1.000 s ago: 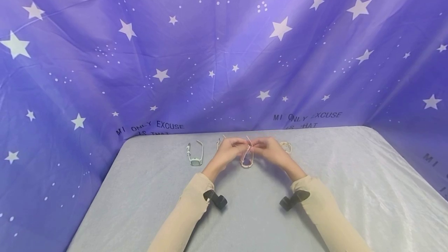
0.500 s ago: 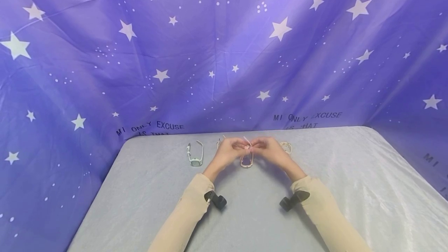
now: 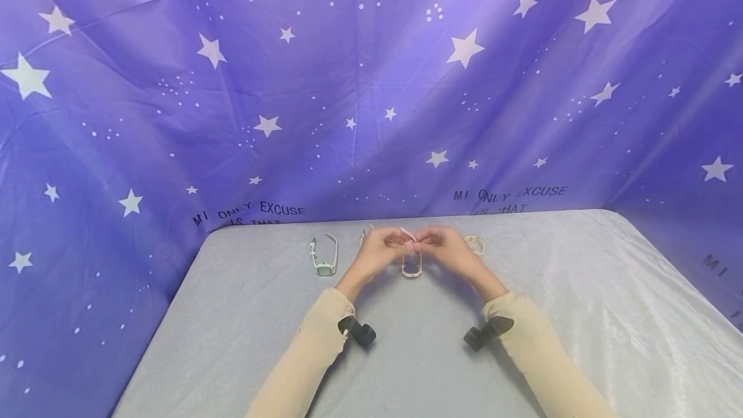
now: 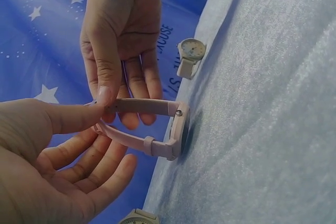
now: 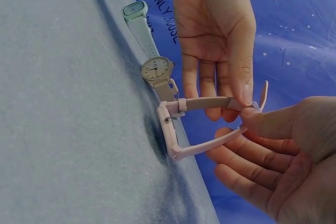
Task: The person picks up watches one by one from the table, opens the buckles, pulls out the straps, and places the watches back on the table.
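Observation:
A pink wristwatch (image 5: 169, 129) with a rectangular case stands on its case at the table's far middle, its two strap ends raised into a loop. My left hand (image 3: 380, 248) pinches one strap end between thumb and fingers, and my right hand (image 3: 449, 249) pinches the other. The fingertips meet at the top of the loop, where they hide the joining part of the strap (image 4: 128, 138). In the right wrist view a free strap tip (image 5: 264, 96) sticks up past the right thumb. The other fingers of both hands spread loosely below.
A mint-green rectangular watch (image 3: 326, 269) stands left of my hands. A beige round-faced watch (image 5: 157, 71) is mostly hidden behind my left hand in the head view. Another pale round watch (image 4: 192, 49) sits to the right. Behind the grey cloth-covered table (image 3: 406, 353) hangs a purple star-printed curtain (image 3: 360, 82).
The strap end above the fingertips has tipped to the left, and the pink watch has shifted slightly right with its loop straighter. Both hands stay almost in place.

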Motion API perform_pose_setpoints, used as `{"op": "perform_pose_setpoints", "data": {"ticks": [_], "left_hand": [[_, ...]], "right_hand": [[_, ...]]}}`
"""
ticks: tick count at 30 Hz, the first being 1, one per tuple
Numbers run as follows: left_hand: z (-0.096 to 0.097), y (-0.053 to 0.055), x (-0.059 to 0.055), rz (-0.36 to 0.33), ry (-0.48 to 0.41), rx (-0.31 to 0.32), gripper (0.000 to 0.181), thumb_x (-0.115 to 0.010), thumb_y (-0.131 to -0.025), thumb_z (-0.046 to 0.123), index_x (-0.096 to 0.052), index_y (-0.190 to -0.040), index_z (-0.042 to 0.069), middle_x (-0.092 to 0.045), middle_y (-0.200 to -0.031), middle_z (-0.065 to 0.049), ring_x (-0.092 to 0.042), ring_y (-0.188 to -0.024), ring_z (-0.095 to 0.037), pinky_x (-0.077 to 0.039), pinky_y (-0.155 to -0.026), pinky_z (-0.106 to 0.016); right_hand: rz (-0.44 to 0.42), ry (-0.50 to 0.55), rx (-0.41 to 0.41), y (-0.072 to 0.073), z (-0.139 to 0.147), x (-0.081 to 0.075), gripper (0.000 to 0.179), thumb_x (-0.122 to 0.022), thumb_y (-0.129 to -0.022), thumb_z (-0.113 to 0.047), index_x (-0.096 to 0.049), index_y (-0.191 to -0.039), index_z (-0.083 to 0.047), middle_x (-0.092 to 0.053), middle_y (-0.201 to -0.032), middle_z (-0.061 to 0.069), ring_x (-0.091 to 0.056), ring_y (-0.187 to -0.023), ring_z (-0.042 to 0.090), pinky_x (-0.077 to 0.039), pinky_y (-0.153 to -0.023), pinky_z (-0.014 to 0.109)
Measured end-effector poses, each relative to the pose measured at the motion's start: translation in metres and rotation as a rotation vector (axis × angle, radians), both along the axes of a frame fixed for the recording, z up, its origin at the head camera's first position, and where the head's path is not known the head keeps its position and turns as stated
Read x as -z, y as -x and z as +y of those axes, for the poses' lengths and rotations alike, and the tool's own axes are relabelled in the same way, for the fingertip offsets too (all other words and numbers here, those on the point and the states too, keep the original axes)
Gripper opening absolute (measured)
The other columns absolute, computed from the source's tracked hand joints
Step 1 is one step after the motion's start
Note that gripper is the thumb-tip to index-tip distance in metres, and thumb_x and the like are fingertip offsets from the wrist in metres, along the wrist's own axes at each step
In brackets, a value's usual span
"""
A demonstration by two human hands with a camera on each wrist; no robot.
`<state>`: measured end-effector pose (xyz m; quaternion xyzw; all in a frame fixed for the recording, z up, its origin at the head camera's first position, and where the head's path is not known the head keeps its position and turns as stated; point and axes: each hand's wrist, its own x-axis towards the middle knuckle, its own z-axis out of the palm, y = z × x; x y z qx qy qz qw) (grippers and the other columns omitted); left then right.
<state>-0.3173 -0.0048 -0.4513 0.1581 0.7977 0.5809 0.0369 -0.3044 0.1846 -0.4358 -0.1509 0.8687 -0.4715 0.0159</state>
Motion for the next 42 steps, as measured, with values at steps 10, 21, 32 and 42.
{"op": "perform_pose_setpoints", "data": {"ticks": [10, 21, 32, 42], "left_hand": [[-0.0010, 0.0009, 0.0008, -0.021, -0.068, 0.028, 0.021, -0.075, -0.090, 0.012, -0.074, -0.108, 0.000, -0.076, -0.107, -0.018, -0.073, -0.089, -0.020, -0.061, -0.078, -0.026], [-0.0019, 0.0021, -0.0014, -0.038, -0.087, 0.000, 0.022, -0.074, -0.091, 0.010, -0.073, -0.109, -0.002, -0.075, -0.109, -0.020, -0.074, -0.090, -0.022, -0.062, -0.080, -0.028], [-0.0005, -0.0001, -0.0032, -0.001, -0.057, -0.002, 0.022, -0.074, -0.092, 0.014, -0.073, -0.109, 0.000, -0.076, -0.108, -0.018, -0.075, -0.093, -0.025, -0.060, -0.090, -0.035], [0.0013, 0.0002, -0.0011, -0.002, -0.045, -0.011, 0.020, -0.071, -0.093, 0.008, -0.071, -0.110, -0.003, -0.074, -0.108, -0.021, -0.073, -0.095, -0.028, -0.061, -0.084, -0.030]], "right_hand": [[-0.009, 0.008, 0.027, 0.0001, 0.0021, 0.0023, 0.024, -0.071, -0.094, -0.010, -0.069, -0.112, 0.004, -0.075, -0.104, 0.020, -0.074, -0.097, 0.031, -0.059, -0.096, 0.047], [-0.032, 0.040, 0.042, -0.0008, 0.0041, 0.0006, 0.023, -0.071, -0.093, -0.009, -0.069, -0.112, 0.004, -0.075, -0.104, 0.020, -0.073, -0.097, 0.031, -0.058, -0.097, 0.050], [-0.035, 0.133, -0.013, 0.0000, 0.0016, 0.0006, 0.027, -0.068, -0.095, -0.006, -0.065, -0.118, 0.008, -0.075, -0.103, 0.025, -0.073, -0.096, 0.038, -0.063, -0.088, 0.043], [-0.054, 0.140, 0.006, 0.0002, 0.0014, 0.0009, 0.025, -0.066, -0.096, -0.006, -0.066, -0.116, 0.009, -0.074, -0.102, 0.025, -0.073, -0.094, 0.033, -0.064, -0.086, 0.042]]}}
